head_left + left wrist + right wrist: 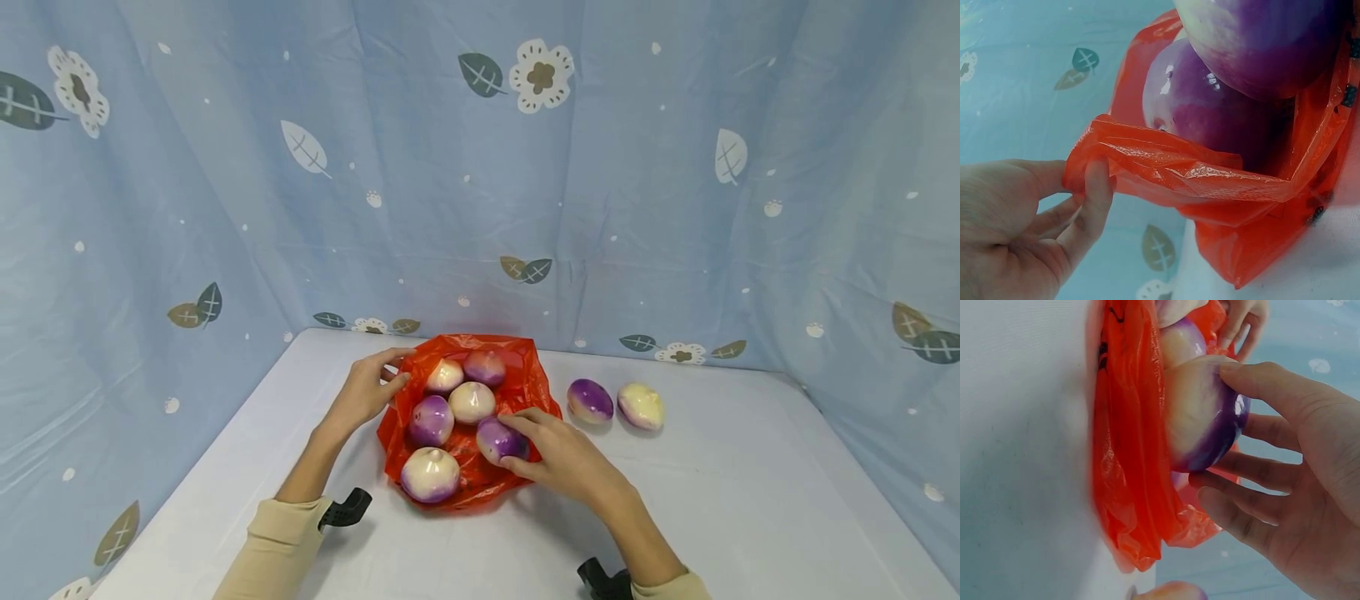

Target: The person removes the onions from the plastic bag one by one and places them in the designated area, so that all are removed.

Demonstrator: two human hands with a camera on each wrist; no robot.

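Note:
An opened red plastic bag (pixel 529 379) stands on the table with several glossy purple-and-white turnips inside, among them a pale turnip (pixel 472 403) in the middle and another turnip (pixel 431 475) at the near left. At the bag's left rim, my left hand (pixel 365 387) pinches the plastic between thumb and fingers, as the left wrist view shows on the red film (pixel 1179 169). My right hand (pixel 566 458) grips a purple turnip (pixel 498 440) at the bag's right side, thumb on one side and fingers on the other. The lower part of the bag's contents is hidden.
Right of the bag, a purple turnip (pixel 590 401) and a mostly pale turnip (pixel 641 406) lie on the white table (pixel 750 483). A blue curtain (pixel 465 208) with leaves and flowers encloses the back and sides. A black wrist mount (pixel 347 508) juts from the left sleeve.

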